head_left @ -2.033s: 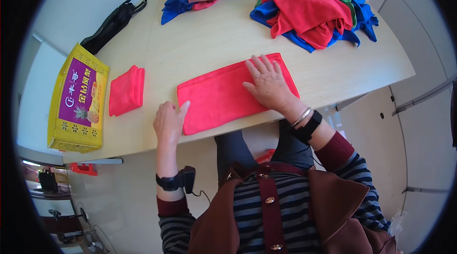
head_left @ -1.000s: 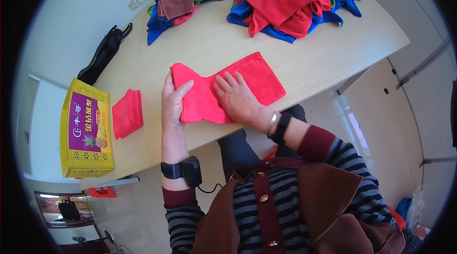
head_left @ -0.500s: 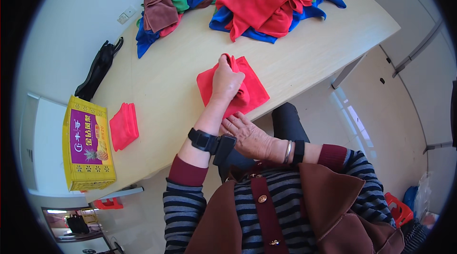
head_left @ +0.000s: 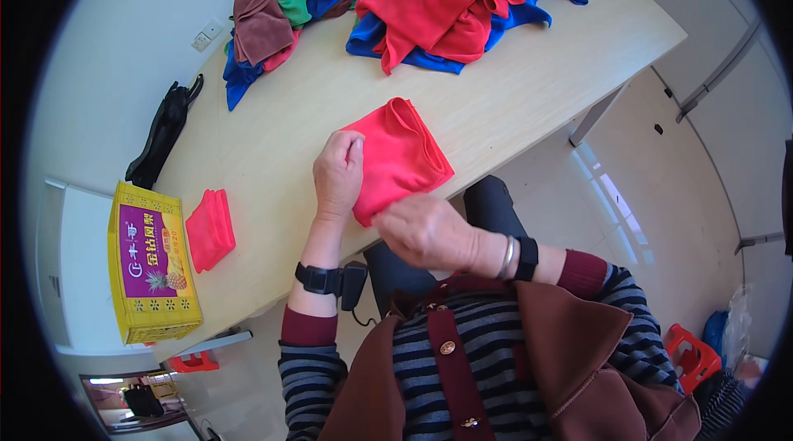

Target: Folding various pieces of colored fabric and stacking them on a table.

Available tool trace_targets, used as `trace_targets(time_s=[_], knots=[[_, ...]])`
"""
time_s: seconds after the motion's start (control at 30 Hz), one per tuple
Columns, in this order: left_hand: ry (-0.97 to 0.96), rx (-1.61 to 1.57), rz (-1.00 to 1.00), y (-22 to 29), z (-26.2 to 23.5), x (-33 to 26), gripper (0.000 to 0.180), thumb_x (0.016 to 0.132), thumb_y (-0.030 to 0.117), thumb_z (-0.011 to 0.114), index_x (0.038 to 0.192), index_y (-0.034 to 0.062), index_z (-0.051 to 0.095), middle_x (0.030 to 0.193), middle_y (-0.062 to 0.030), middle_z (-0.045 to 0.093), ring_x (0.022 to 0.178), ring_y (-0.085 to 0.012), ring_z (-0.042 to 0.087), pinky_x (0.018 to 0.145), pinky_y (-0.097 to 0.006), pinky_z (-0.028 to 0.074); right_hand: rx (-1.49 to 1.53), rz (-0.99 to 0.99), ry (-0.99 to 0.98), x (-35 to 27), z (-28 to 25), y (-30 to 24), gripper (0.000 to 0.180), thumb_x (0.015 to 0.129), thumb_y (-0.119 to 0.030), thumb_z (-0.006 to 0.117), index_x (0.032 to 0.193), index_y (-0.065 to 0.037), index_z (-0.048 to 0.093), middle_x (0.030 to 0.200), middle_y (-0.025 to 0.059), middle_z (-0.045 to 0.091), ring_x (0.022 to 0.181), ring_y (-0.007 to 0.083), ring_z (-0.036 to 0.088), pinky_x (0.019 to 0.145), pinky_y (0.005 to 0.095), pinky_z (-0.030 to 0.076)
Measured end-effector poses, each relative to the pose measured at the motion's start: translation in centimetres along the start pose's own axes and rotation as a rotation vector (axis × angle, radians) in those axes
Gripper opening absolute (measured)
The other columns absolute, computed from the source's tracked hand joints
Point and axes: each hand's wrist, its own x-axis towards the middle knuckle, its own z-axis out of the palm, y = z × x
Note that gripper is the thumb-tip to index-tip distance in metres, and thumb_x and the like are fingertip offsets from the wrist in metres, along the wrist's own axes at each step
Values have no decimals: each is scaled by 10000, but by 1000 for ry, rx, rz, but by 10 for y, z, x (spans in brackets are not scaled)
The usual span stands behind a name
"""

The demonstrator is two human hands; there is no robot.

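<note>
A red cloth (head_left: pixel 398 154), folded to a rough square with layered edges, lies on the table near its front edge. My left hand (head_left: pixel 339 170) is closed on the cloth's left edge, thumb uppermost. My right hand (head_left: pixel 425 230) is at the near corner, its fingers curled and pressed onto the fabric; motion smears it a little. Farther left sits another red cloth (head_left: pixel 211 230), folded into a small upright bundle, away from both hands.
Loose cloths (head_left: pixel 446 7) in red, blue, green and brown are heaped at the table's far side. A yellow carton (head_left: pixel 153 267) stands at the left edge, with a black object (head_left: pixel 165 134) behind it. A red stool (head_left: pixel 692 358) is on the floor at right.
The cloth's raised part has been laid over, making it smaller. My left hand has moved from its middle to its left edge; my right hand's fingers, flat before, are now curled.
</note>
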Motion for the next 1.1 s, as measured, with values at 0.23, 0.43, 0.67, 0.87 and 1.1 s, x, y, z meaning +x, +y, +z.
trace_targets(time_s=[0.23, 0.43, 0.67, 0.87, 1.1], knots=[[-170, 382, 103, -6, 15, -36, 542, 947, 365, 458, 1384, 50, 406, 1462, -161, 352, 1387, -318, 267, 1130, -490, 185, -247, 3, 572, 79, 10, 47, 474, 938, -322, 473, 1302, -19, 470, 1351, 203, 460, 1276, 360, 406, 1072, 480, 291], [-126, 374, 71, 5, 18, -54, 633, 935, 401, 482, 1440, 51, 329, 1505, -159, 283, 1410, -320, 216, 1132, -504, 168, -599, 138, 476, 77, -6, 97, 583, 960, -429, 398, 1401, -48, 395, 1452, 167, 380, 1361, 345, 316, 1103, 493, 247], [-103, 456, 44, 16, 15, -56, 626, 927, 367, 516, 1423, 25, 347, 1497, -165, 298, 1404, -329, 227, 1128, -518, 175, -740, 367, 447, 64, -50, 105, 569, 938, -413, 464, 1388, -68, 417, 1453, 145, 386, 1361, 333, 318, 1113, 487, 236], [-87, 427, 48, -7, 13, -48, 594, 942, 336, 480, 1423, 15, 343, 1497, -165, 297, 1401, -329, 236, 1134, -517, 159, -588, 90, 450, 66, 0, 53, 553, 941, -398, 463, 1395, -86, 415, 1456, 133, 387, 1347, 335, 335, 1103, 486, 248], [-121, 412, -8, -8, 20, -47, 572, 950, 309, 455, 1428, 19, 336, 1498, -162, 296, 1402, -323, 237, 1135, -505, 153, -650, 220, 450, 55, -5, 92, 555, 951, -408, 438, 1414, -103, 399, 1463, 133, 375, 1355, 335, 324, 1111, 482, 234]])
